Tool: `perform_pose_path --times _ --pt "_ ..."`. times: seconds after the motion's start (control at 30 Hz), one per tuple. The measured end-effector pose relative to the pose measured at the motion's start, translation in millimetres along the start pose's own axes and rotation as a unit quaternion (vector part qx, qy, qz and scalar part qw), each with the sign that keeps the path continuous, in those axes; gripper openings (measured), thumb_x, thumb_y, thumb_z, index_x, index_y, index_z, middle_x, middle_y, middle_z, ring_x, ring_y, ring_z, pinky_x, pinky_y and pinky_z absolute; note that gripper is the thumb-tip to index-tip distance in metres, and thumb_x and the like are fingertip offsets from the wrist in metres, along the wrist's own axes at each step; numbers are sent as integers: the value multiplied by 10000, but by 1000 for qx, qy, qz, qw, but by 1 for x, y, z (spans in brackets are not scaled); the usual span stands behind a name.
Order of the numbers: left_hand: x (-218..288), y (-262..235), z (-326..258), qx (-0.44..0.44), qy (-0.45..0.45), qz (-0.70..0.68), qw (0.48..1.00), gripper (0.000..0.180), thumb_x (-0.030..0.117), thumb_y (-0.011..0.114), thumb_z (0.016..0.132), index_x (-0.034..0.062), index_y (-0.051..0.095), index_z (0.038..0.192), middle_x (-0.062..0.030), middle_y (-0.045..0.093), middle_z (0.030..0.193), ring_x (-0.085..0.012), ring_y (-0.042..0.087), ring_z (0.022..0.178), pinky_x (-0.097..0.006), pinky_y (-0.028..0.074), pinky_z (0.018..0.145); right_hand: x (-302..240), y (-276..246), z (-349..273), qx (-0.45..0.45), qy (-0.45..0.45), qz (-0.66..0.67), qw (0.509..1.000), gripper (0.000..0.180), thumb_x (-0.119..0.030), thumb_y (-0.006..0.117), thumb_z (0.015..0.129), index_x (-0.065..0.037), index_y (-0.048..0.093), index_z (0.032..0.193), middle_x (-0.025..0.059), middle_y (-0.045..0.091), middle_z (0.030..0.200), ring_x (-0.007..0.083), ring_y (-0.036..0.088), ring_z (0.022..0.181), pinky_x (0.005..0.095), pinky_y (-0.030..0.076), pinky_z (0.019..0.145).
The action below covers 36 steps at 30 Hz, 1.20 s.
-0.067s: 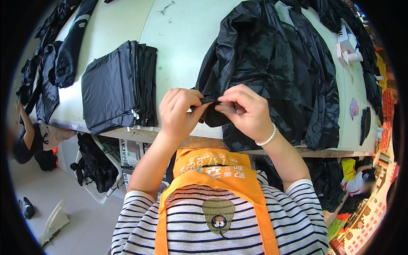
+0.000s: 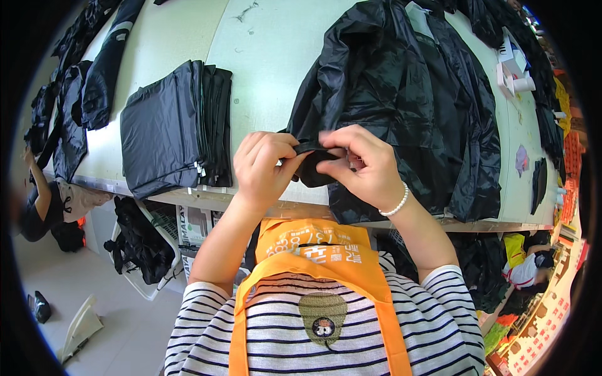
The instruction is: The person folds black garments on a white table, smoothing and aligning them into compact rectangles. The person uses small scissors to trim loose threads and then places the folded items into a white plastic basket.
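A shiny black jacket (image 2: 401,106) lies spread over the table, its sleeve end reaching towards me at the front edge. My left hand (image 2: 264,164) pinches the sleeve's cuff (image 2: 307,146) between thumb and fingers. At the cuff's other side is my right hand (image 2: 367,164), wearing a white bead bracelet. Its fingers are curled, with the index fingertip blurred at the cuff and the thumb a little lower. Something small and greyish shows inside the right hand's curl, mostly hidden by the fingers.
Left of the jacket sits a stack of folded black garments (image 2: 166,128). More black clothes (image 2: 103,78) lie at the far left, near another person's arm (image 2: 41,188). A white dispenser-like object (image 2: 515,81) stands right. Below the table is a white basket (image 2: 141,276) with black cloth.
The right hand's fingers have shifted slightly at the cuff, and the silvery piece seen between them before is now mostly hidden. My left hand keeps its place.
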State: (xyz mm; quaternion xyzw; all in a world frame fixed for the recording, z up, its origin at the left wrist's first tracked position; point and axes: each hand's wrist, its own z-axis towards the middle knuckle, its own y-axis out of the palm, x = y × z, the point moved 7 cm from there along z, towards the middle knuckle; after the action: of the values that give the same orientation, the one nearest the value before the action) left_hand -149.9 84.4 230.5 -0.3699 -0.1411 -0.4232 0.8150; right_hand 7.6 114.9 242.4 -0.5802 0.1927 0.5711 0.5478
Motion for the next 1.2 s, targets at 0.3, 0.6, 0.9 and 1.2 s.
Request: perform_pose_path --times 0.3,0.6,0.9,1.2 --pt "17 -3 2 -5 120 65 991 336 111 824 620 114 515 752 -21 674 793 -166 589 637 -304 402 645 40 10 -16 -92 189 276 938 213 -171 576 945 0 497 1045 52 605 930 85 571 817 226 475 761" --pt "21 -1 6 0 112 76 991 336 126 826 615 122 511 733 4 669 767 -141 573 610 -297 372 640 27 8 -6 -100 144 116 978 195 -139 643 897 14 535 949 79 625 836 113 588 742 239 485 696" --pt "22 1 7 0 114 82 990 342 108 828 593 118 514 727 9 665 759 -140 567 602 -296 366 638 22 5 -2 -119 133 83 980 159 -128 636 900 4 553 927 51 611 788 87 554 682 225 451 614" --pt "23 -4 4 15 129 101 986 375 176 847 599 128 511 758 17 658 745 -139 573 614 -302 375 649 44 10 -7 -132 218 274 927 147 -193 559 957 -46 568 952 -12 602 880 -1 400 586 151 336 522"
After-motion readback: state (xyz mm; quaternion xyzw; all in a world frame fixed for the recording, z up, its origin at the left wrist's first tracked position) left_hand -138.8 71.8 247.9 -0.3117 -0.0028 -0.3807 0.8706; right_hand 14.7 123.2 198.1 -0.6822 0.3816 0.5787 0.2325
